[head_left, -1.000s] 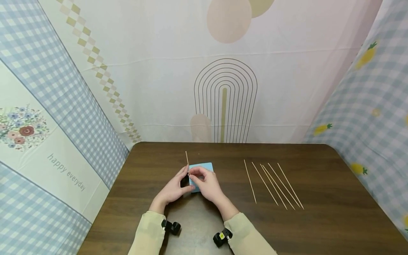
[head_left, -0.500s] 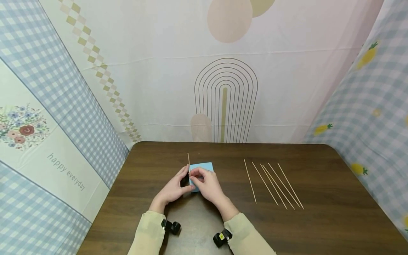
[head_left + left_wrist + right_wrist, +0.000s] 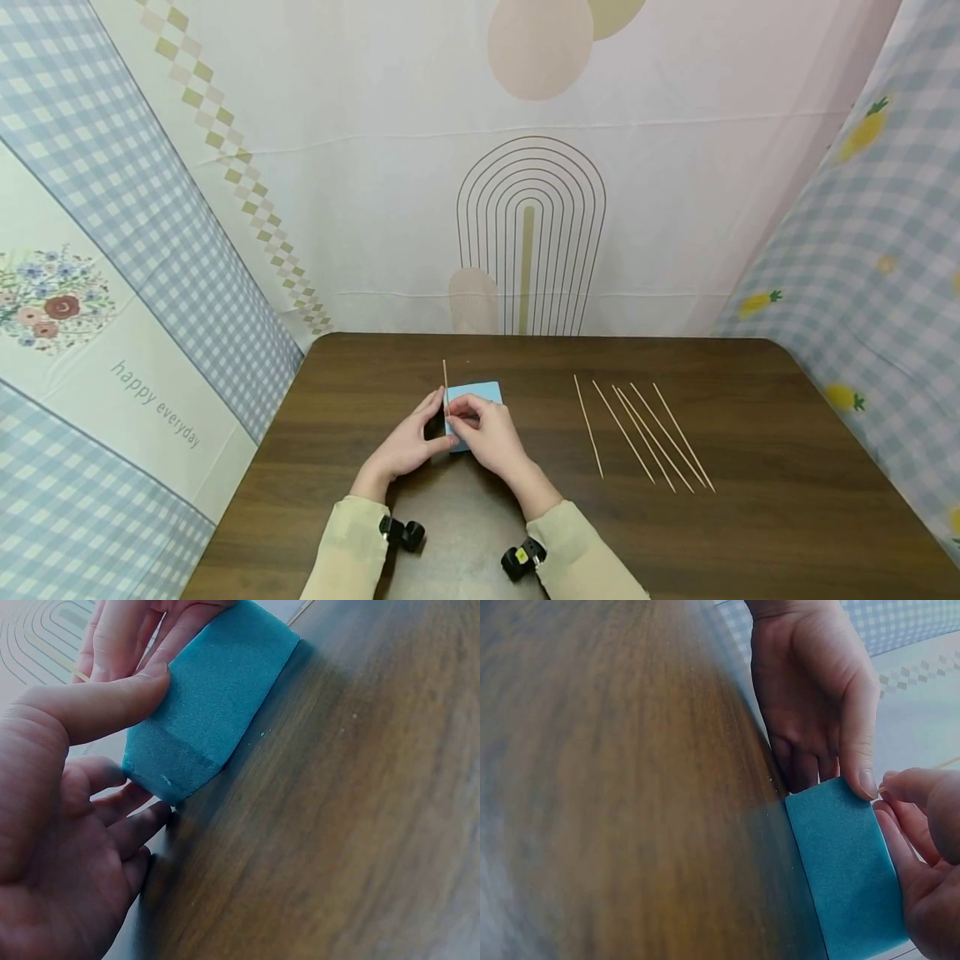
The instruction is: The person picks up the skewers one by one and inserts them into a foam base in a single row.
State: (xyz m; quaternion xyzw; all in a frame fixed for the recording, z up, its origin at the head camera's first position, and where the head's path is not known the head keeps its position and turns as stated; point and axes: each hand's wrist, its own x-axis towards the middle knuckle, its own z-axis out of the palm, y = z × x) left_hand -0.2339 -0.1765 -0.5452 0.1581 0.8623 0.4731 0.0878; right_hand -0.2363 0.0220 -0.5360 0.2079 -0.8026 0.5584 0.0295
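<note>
A light blue foam block (image 3: 480, 391) sits on the table in front of me. My left hand (image 3: 408, 440) grips its left end, thumb at the near corner and fingers along the left side. Above the block, my right hand (image 3: 489, 435) pinches a thin wooden skewer (image 3: 446, 377) between thumb and index finger. The skewer stands almost upright near the block's left edge, and its lower end is hidden by the fingers. In the right wrist view, the fingertips holding the skewer (image 3: 950, 761) are close to the left thumb, at the top edge of the block (image 3: 847, 870).
Several loose skewers (image 3: 637, 437) lie slanted on the brown wooden table (image 3: 787, 467), right of the hands. A white patterned cloth (image 3: 375, 208) hangs behind the table's far edge, with blue checked cloths on both sides.
The skewer in my right hand has swung from a slight left lean to nearly upright, its top shifting right and a little lower. My left hand and the block have stayed put.
</note>
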